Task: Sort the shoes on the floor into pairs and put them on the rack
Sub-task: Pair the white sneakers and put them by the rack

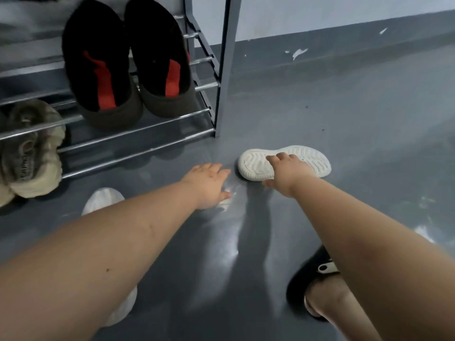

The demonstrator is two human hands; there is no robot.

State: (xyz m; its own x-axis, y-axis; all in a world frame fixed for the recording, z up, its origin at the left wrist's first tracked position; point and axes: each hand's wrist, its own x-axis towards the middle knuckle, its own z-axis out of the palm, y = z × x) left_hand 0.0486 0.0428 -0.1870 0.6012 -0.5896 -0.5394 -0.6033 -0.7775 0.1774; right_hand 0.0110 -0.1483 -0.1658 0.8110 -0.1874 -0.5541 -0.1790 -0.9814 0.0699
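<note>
Head view: your right hand (286, 173) grips a white shoe (312, 159) lying sole-up on the floor (344, 119), near the rack (222, 70). Your left hand (209, 184) hovers beside it, fingers relaxed. Another white shoe (102, 199) lies under your left arm.
</note>
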